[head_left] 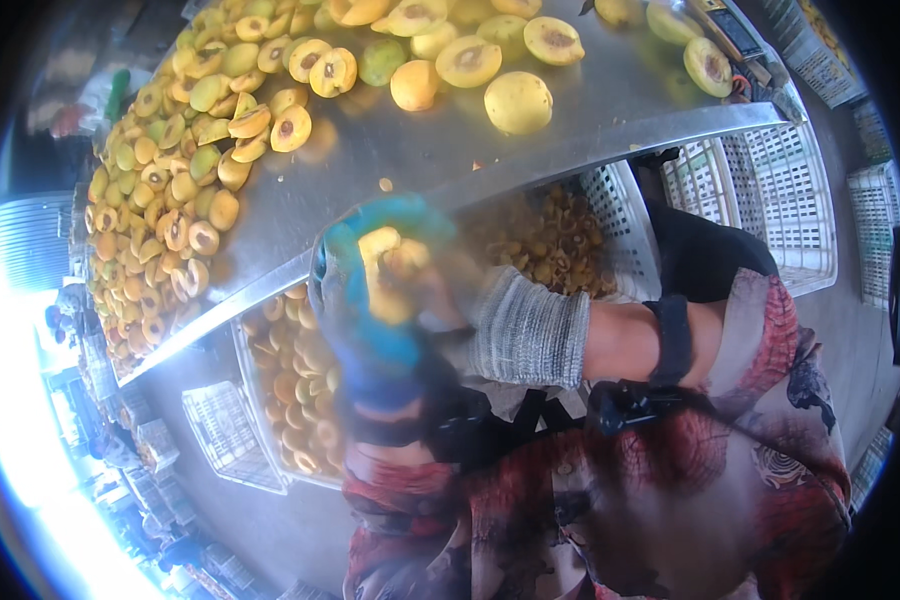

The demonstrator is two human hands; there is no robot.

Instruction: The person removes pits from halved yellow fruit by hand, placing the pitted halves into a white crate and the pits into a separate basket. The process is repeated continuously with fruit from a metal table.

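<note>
My left hand, in a teal and blue glove, is wrapped round a yellow peach half just off the table's near edge. Close against the fruit is my right hand, in a grey knit glove. Motion smears its fingers, so I cannot make out whether they hold a tool. On the metal table, a large heap of cut peach halves spreads over the far left. A whole-looking yellow peach and several bigger halves lie farther back.
Below the edge stand a crate of peach halves on the left and a crate of brown pits or scraps on the right. White plastic crates are at the right. An empty-looking white crate sits on the left floor.
</note>
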